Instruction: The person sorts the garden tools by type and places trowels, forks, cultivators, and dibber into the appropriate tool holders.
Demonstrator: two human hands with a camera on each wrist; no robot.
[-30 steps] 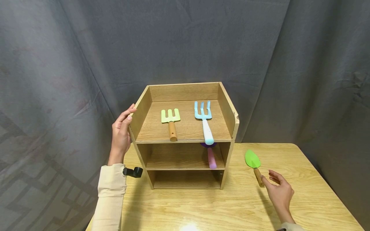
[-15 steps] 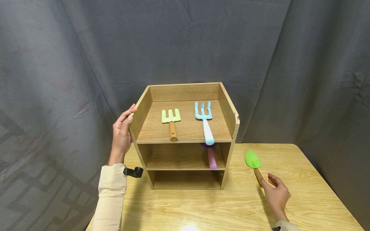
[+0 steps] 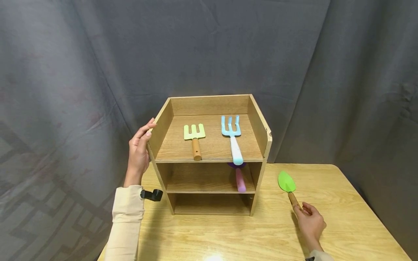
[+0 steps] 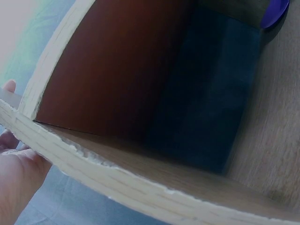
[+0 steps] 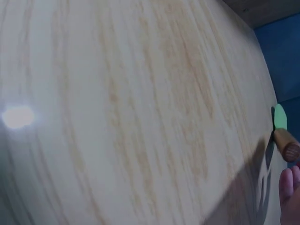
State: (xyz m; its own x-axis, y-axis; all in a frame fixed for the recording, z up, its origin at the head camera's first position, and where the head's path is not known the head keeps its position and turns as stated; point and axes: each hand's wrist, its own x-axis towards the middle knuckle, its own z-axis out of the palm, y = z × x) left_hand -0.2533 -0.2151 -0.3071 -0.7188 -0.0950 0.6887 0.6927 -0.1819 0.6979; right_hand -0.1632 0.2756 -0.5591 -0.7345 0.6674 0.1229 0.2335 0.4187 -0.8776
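Observation:
My left hand [image 3: 138, 152] rests on the upper left side of a wooden shelf unit [image 3: 209, 160]; its fingers lie over the panel edge, also seen past the board in the left wrist view. A green trowel [image 3: 286, 182] with a wooden handle lies on the table to the right. My right hand [image 3: 311, 223] is at the end of that handle, thumb beside it, fingers loosely bent. In the right wrist view the handle end [image 5: 290, 151] shows uncovered above the fingertips [image 5: 286, 183]. Most of the right hand is outside that view.
On the unit's top lie a light green hand fork [image 3: 196, 145] and a blue hand fork [image 3: 233, 145]. A tool with a pink handle [image 3: 240, 180] and purple head is on the middle shelf. A grey curtain [image 3: 209, 47] hangs behind the table [image 3: 196, 235].
My right hand has moved left and slightly downward in the head view, nearer the trowel's handle end. The left hand stays on the shelf unit, and the trowel shows no clear movement.

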